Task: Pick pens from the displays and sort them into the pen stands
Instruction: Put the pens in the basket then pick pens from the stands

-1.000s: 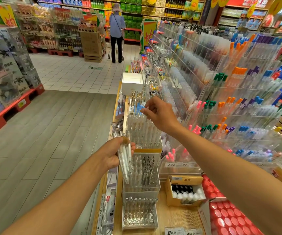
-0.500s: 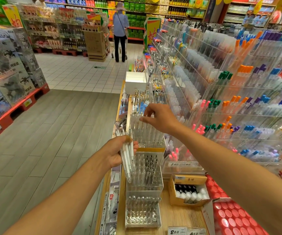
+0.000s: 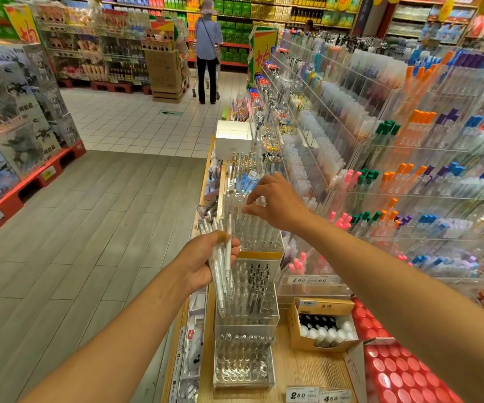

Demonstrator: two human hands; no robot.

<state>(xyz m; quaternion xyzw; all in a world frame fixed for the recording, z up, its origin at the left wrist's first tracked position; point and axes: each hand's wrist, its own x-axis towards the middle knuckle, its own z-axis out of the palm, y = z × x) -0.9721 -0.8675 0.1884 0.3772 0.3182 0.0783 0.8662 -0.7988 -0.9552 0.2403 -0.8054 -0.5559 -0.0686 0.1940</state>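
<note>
Pens (image 3: pixel 222 274) bunched in left hand (image 3: pixel 203 263); right hand (image 3: pixel 275 203) seemingly pinching another.

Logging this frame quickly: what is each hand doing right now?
Left hand: grips a bundle of clear pens.
Right hand: fingers curled over the top tier of the pen stand, apparently pinching a pen; the pinch itself is blurred.

Clear white pens (image 3: pixel 222 274) bunched, tips down — beside tiered clear pen stands (image 3: pixel 246 298).
</note>
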